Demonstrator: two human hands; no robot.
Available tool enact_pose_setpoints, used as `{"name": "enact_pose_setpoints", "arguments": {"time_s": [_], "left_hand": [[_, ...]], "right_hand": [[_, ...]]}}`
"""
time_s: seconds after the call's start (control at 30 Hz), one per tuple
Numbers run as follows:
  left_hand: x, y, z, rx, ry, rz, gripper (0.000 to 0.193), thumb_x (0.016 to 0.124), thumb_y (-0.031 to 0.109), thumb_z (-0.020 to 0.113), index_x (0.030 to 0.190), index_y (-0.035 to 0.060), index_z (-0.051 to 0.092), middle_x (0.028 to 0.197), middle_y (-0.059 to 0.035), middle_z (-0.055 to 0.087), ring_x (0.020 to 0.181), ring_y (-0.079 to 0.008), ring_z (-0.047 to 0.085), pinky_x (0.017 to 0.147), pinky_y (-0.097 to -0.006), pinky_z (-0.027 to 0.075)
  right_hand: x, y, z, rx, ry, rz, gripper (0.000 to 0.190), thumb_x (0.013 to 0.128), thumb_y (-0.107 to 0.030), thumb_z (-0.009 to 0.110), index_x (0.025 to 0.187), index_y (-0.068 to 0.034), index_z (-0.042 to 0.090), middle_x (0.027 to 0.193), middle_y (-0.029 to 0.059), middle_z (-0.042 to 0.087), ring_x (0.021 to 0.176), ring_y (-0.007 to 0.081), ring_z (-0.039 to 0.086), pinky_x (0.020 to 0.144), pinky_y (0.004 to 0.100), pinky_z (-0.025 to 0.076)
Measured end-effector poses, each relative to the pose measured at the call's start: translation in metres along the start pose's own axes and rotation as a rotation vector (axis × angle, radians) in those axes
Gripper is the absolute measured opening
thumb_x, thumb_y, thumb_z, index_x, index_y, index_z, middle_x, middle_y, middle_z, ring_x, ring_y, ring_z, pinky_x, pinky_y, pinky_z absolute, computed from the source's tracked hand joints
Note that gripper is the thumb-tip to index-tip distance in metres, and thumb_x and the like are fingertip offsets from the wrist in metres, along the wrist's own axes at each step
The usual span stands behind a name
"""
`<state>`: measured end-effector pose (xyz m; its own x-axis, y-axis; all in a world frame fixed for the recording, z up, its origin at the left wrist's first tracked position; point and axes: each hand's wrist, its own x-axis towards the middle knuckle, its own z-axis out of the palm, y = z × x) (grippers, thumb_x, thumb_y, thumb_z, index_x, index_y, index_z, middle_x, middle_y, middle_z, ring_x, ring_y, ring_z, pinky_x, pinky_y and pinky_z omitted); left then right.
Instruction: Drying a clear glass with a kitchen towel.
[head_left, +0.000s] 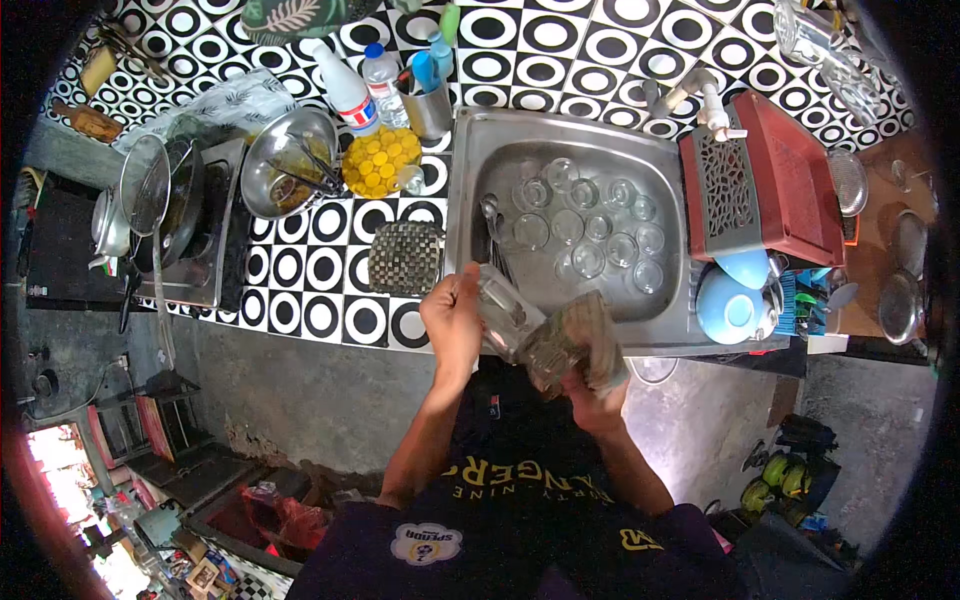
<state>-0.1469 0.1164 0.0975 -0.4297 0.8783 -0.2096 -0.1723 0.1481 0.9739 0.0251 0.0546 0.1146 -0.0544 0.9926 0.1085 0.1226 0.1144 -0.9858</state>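
Observation:
My left hand (456, 319) grips a clear container (506, 311), probably glass or plastic, at the near edge of the sink. Against the container's open end, my right hand (600, 375) holds a crumpled, greyish-brown cloth (570, 341), which is blurred and hides part of the fingers. Beyond both hands is a stainless steel sink (466, 165). Several small clear glass pieces, like cups or jars (588, 259), stand spread over its basin. Metal spoons (491, 214) lie along the basin's left side.
A woven mat (406, 257) lies left of the sink, near a metal bowl (259, 165), a yellow patterned jar (381, 161) and a metal utensil holder (427, 112). Right of the basin are a red rack (787, 172), blue bowls (724, 307) and a tap (712, 112). A stove (225, 247) is farther left.

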Motion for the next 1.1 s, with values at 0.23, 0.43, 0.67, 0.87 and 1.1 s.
{"name": "enact_pose_setpoints", "arguments": {"time_s": [0.23,0.43,0.67,0.87,1.1], "left_hand": [[-0.01,0.004,0.012,-0.229,0.178,-0.15,0.043,0.086,0.019,0.059,0.048,0.0062,0.043,0.046,0.0071,0.035,0.045,-0.0023,0.03,0.041,-0.0228,0.022],[-0.014,-0.001,0.021,0.105,0.067,-0.196,0.036,0.083,0.018,0.061,0.052,0.0011,0.053,0.048,0.007,0.04,0.047,-0.0019,0.032,0.043,-0.0216,0.024],[-0.034,-0.008,0.067,-0.053,-0.202,-0.167,0.026,0.082,0.019,0.062,0.062,0.0021,0.06,0.049,0.0016,0.048,0.043,-0.006,0.041,0.043,-0.0222,0.031],[-0.059,-0.025,0.101,-0.099,-0.252,-0.145,0.037,0.08,0.019,0.065,0.051,0.0069,0.045,0.047,-0.0005,0.046,0.039,-0.007,0.044,0.038,-0.0205,0.032],[-0.069,-0.013,0.121,0.003,-0.163,-0.385,0.026,0.078,0.018,0.064,0.06,0.0025,0.054,0.049,-0.0018,0.049,0.037,-0.0078,0.044,0.036,-0.0209,0.032]], "right_hand": [[0.014,0.005,-0.019,0.116,-0.072,0.213,0.041,0.08,-0.016,0.066,0.112,0.003,0.049,0.111,0.0125,0.054,0.098,0.019,0.052,0.081,0.0323,0.044],[0.018,0.002,-0.051,0.084,-0.327,0.024,0.047,0.076,-0.012,0.069,0.115,0.002,0.047,0.102,0.012,0.056,0.095,0.0204,0.054,0.081,0.0317,0.044],[0.013,0.045,-0.111,0.116,-0.148,-0.019,0.047,0.078,-0.01,0.065,0.12,-0.001,0.044,0.108,0.012,0.055,0.099,0.0242,0.055,0.083,0.0372,0.047],[-0.005,0.063,-0.135,0.501,0.088,0.433,0.054,0.077,-0.007,0.063,0.125,-0.005,0.039,0.116,0.0126,0.051,0.102,0.026,0.055,0.083,0.0396,0.049],[0.015,0.044,-0.186,0.029,-0.267,0.077,0.039,0.073,-0.02,0.07,0.103,-0.001,0.055,0.096,0.0112,0.059,0.088,0.0189,0.057,0.077,0.0317,0.045]]}}
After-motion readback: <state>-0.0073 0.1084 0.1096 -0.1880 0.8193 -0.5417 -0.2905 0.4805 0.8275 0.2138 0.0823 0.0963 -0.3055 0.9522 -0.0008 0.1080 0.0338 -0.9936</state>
